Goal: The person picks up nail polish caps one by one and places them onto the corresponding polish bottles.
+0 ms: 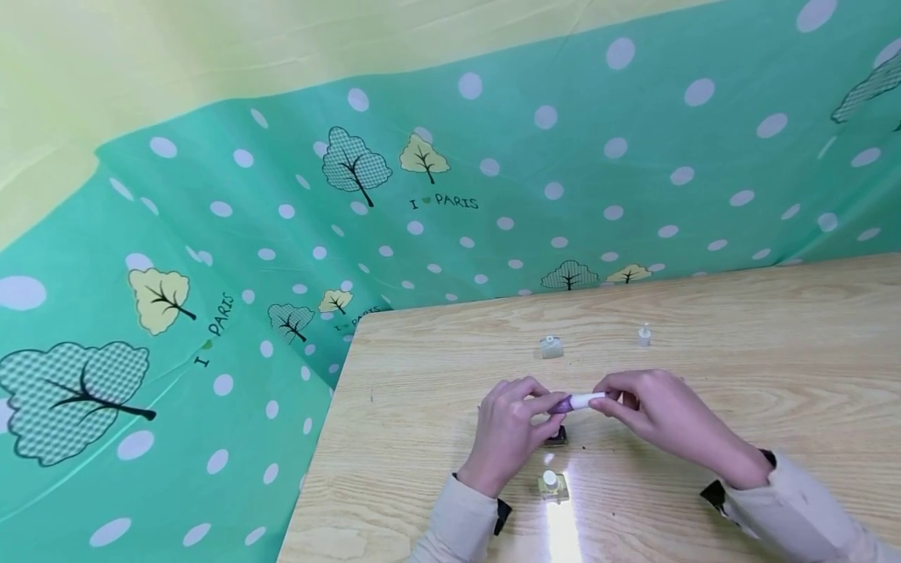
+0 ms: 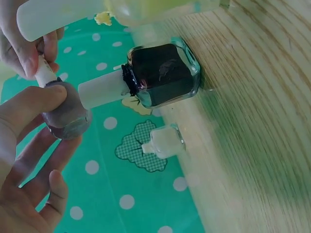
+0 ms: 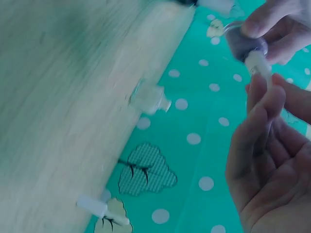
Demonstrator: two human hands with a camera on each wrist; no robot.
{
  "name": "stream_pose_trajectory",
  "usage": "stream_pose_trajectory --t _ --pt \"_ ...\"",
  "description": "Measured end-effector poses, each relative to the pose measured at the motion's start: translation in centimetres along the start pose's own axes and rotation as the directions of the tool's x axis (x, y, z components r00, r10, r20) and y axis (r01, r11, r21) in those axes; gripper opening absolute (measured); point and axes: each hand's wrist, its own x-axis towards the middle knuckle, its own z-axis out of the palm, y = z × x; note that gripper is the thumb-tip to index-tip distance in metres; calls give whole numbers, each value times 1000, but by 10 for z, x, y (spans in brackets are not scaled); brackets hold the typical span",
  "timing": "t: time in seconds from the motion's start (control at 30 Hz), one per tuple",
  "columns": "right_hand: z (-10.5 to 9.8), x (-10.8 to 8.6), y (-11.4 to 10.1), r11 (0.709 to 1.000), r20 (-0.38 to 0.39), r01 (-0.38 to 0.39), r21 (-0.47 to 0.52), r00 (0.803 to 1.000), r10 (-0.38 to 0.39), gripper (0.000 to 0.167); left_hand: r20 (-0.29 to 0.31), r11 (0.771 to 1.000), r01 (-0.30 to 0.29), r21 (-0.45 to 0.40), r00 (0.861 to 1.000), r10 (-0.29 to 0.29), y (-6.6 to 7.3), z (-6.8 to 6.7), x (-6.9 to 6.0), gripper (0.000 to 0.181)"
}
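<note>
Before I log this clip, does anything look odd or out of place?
Yes: the far clear bottle stands uncapped, while a white cap stands apart to its right, narrow end up, apparently left off.

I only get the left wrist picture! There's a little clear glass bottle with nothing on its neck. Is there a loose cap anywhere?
Observer: Yes, a small white plastic-looking cap stands on the pale wooden table, right of the clear glass bottle in the head view, its thin stem pointing up.
Operator: The rounded glass bottle being held looks kind of grey to me. Is it really grey?
Observer: In the head view, the part by the left hand looks plainly purple.
Operator: Ooh! Does the green cloth with white dots say anything?
Observer: Yes, the head view shows "I" and "PARIS" with a little green heart between them.
</note>
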Motion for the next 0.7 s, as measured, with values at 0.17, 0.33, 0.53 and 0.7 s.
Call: stream_pose_trajectory --t 0.17,0.33,0.53,0.7 --pt "0 -1 -3 997 11 -54 46 998 54 10 3 1000 -7 12 1000 7 1 -2 0 22" --pt "1 -2 -5 996 -10 -74 45 997 75 12 1 1000 -5 -3 1000 5 2 -1 0 23" --pt "3 -1 -8 994 -23 -100 39 995 101 14 40 1000 16 -12 999 -16 3 -2 1 19" --pt "4 1 -8 994 -31 -100 49 994 101 17 55 999 29 -14 998 -28 1 -2 3 16"
